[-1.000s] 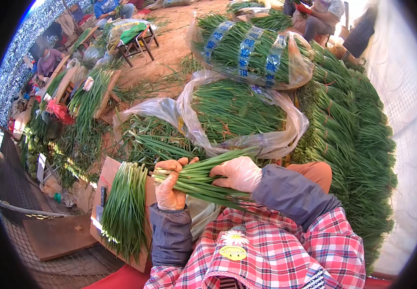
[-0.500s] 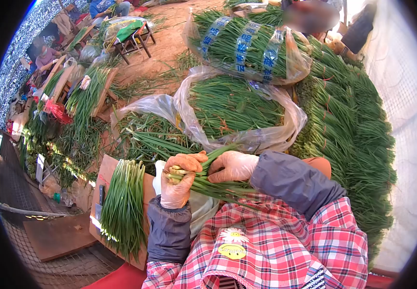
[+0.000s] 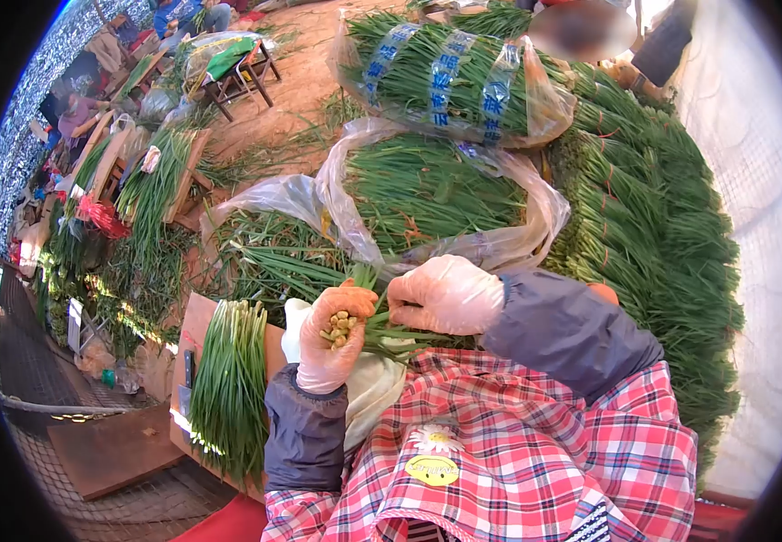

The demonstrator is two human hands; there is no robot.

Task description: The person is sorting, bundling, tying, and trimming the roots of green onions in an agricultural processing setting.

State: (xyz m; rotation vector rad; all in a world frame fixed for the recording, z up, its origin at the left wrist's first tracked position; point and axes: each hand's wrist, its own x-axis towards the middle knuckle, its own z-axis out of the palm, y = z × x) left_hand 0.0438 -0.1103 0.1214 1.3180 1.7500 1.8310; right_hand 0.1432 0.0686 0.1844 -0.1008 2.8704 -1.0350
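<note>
My left hand (image 3: 338,336), in a thin glove, is wrapped round a small bunch of garlic chives (image 3: 341,329), whose pale cut ends point toward me. The green leaves run out behind the fist, to the right and upward. My right hand (image 3: 443,296), also gloved, is just to the right with its fingers curled together on the leaves; its fingertips are partly hidden. On a wooden board (image 3: 276,348) at my left lies a larger heap of garlic chives (image 3: 231,388), white ends at the top. A knife (image 3: 188,369) lies along the board's left edge.
An opened plastic bag (image 3: 549,226) of chives lies ahead, with a full, blue-printed bag (image 3: 445,81) behind. Stacked chive bundles (image 3: 653,235) line the right side by a white sheet (image 3: 766,181). A folding stool (image 3: 239,74) and other people are at the far left.
My right hand has turned more knuckles-up and risen slightly. My left fist has tilted, so the cut ends now face me. The view has shifted a little.
</note>
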